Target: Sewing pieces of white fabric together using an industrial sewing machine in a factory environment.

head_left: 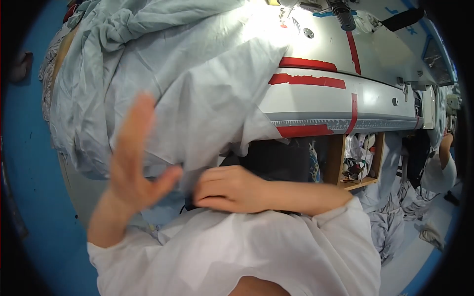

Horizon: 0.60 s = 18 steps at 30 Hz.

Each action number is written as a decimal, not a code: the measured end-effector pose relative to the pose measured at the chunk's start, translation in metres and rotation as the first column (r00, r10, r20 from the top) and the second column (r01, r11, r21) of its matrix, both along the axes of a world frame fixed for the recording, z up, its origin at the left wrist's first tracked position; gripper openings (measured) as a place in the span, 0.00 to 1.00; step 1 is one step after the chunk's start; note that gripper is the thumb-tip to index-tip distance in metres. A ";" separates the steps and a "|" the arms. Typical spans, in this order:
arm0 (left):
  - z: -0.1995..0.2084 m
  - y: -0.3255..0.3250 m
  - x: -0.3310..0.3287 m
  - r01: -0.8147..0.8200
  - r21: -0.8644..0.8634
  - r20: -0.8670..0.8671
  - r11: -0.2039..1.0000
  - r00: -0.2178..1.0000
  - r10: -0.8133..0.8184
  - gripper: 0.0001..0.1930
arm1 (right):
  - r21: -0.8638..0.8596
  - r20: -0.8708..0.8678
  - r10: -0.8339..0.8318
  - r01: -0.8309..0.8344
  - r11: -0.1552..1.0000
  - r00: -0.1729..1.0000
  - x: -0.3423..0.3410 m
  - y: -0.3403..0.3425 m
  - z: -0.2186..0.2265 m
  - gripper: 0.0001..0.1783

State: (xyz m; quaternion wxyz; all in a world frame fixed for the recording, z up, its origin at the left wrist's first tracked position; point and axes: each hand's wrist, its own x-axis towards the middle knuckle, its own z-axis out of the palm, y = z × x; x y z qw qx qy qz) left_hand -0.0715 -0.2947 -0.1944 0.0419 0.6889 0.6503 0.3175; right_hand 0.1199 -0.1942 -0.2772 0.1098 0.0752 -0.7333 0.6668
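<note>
A large pale grey-blue cloth (197, 93) spreads over the left part of the sewing table and hangs down over its front edge toward my lap. My right hand (229, 190) is in front of my body, its fingers curled closed around the hanging lower part of the cloth. Over the cloth on the left, my left hand (134, 158) is raised with fingers stretched out and thumb apart, smeared by motion. It holds nothing; whether it touches the cloth I cannot tell. At the far side, the sewing machine's needle area (284, 19) is brightly lit beside the cloth.
Red tape (308, 81) marks the white tabletop, and a ruler strip (316, 122) runs along its front edge. Under it, a wooden drawer (363, 183) holds small odds and ends. Crumpled cloth (387, 222) lies at the right, near another person's sleeve (439, 172).
</note>
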 end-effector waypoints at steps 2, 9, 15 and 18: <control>-0.015 -0.027 0.008 0.001 -0.077 -0.014 0.997 1.000 -0.002 0.38 | 0.054 0.205 -0.236 0.230 0.972 0.950 0.039 0.015 -0.007 0.08; -0.028 -0.002 -0.035 -0.305 -0.382 0.002 0.872 0.944 0.331 0.38 | -0.017 0.386 0.167 -0.174 0.985 0.907 -0.009 -0.016 -0.056 0.16; 0.007 -0.057 -0.037 -0.097 -0.270 0.365 0.958 0.910 0.195 0.39 | 0.354 0.567 0.182 -0.437 0.827 0.803 -0.058 -0.047 0.056 0.32; 0.002 -0.107 -0.016 -0.108 -0.372 0.431 0.922 0.860 0.275 0.42 | 0.225 0.057 -0.080 0.066 0.972 0.995 -0.026 0.008 -0.001 0.30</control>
